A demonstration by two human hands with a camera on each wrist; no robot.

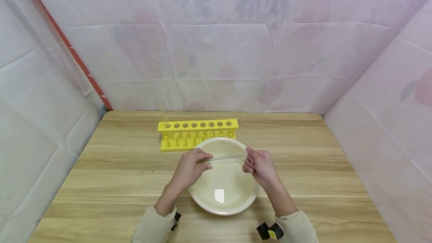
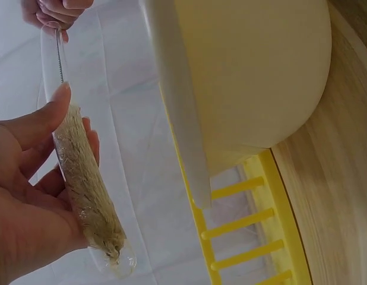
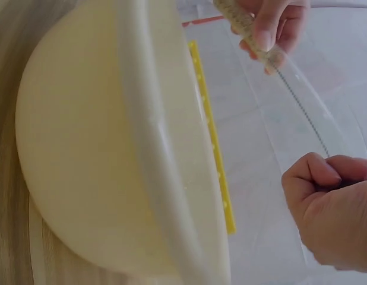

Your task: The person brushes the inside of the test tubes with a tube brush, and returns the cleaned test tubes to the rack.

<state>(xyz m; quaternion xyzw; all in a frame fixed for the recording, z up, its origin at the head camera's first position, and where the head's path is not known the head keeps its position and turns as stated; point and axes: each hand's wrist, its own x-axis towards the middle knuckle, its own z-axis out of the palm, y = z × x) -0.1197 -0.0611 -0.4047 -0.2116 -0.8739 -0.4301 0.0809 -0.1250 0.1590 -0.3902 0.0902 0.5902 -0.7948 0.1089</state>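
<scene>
Over a cream basin [image 1: 233, 188], my left hand [image 1: 190, 166] holds a clear glass test tube [image 1: 233, 159] between thumb and fingers. Inside the tube, in the left wrist view, the pale bristles of a test tube brush [image 2: 85, 178] reach nearly to the rounded closed end. The brush's twisted wire stem [image 3: 302, 110] runs along the tube toward its other end. There my right hand [image 1: 261, 166], fingers curled, grips the stem; the part inside the fist is hidden. The tube lies almost level between both hands, above the basin.
Behind the basin stands a yellow test tube rack [image 1: 199, 125] with a row of holes and pegs. Another glass test tube [image 1: 162, 111] leans in its leftmost hole. Pale sheeting [image 1: 216, 55] walls the wooden table [image 1: 128, 183] at the back and sides.
</scene>
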